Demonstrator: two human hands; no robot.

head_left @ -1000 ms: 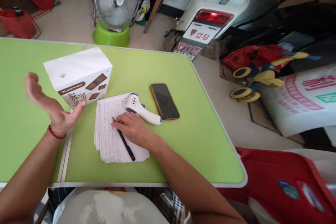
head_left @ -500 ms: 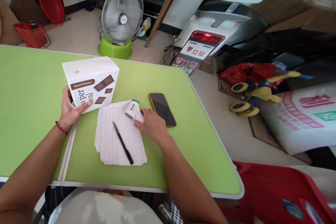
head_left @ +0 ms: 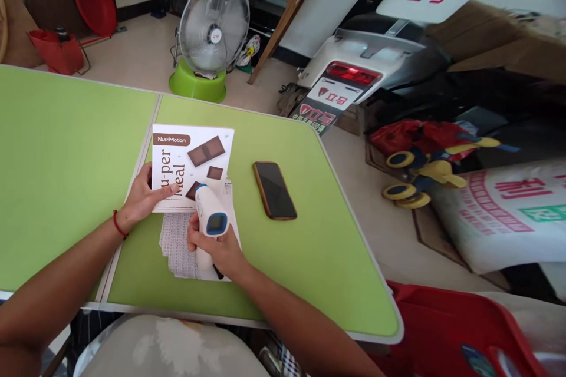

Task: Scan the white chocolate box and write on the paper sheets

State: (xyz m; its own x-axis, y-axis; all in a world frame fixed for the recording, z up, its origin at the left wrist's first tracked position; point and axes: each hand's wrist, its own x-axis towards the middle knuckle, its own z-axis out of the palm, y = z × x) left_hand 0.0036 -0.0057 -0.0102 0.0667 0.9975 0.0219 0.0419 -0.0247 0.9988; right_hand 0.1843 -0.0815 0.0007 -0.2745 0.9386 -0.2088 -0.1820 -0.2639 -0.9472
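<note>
My left hand [head_left: 148,194] grips a white printed box [head_left: 177,159] by its left side, thumb across the front, which shows "NutriMotion" and brown chocolate-like pieces. In my right hand [head_left: 216,247] is a white and blue infrared thermometer [head_left: 212,209], held upright by its handle. Its small screen faces me and its front end overlaps the box's lower right corner; whether they touch I cannot tell. Beneath both lies a stack of handwritten paper sheets [head_left: 177,244]. A black pen [head_left: 218,273] on the sheets is mostly hidden by my right hand and the thermometer.
A dark-screened phone [head_left: 275,190] lies on the green table [head_left: 318,259], right of the papers. Beyond the table stand a fan [head_left: 214,29] on a green stool [head_left: 197,83] and a white scooter [head_left: 354,65]. A red chair [head_left: 446,324] is close to the table's right corner.
My right hand has lifted the thermometer off the papers and turned it upright beside the box. My left hand has shifted the box right and toward me, its front now facing me.
</note>
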